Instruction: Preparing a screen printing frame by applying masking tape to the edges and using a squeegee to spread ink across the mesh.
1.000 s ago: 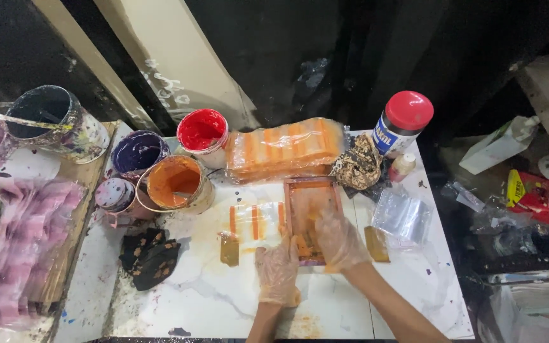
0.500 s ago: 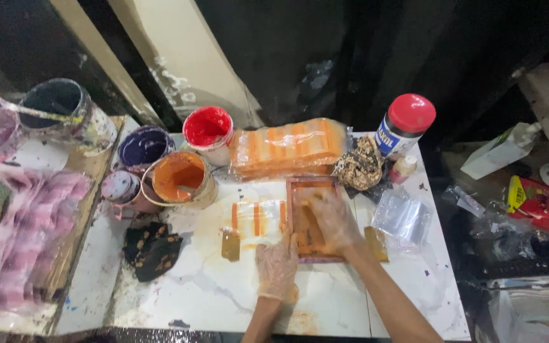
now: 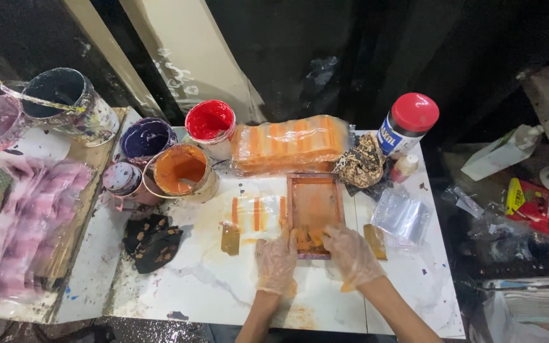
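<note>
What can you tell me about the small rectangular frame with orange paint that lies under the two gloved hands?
The frame is a small upright rectangle with a brownish, wood-like border. Its inner panel is smeared with orange paint. It lies flat on the white table, below the stack of orange-striped bags. The left hand and the right hand, both in thin clear gloves, rest on its near edge. A striped bag lies just left of it.

Paint cans (image 3: 179, 170) crowd left; bare tabletop (image 3: 211, 286) near edge free.
</note>
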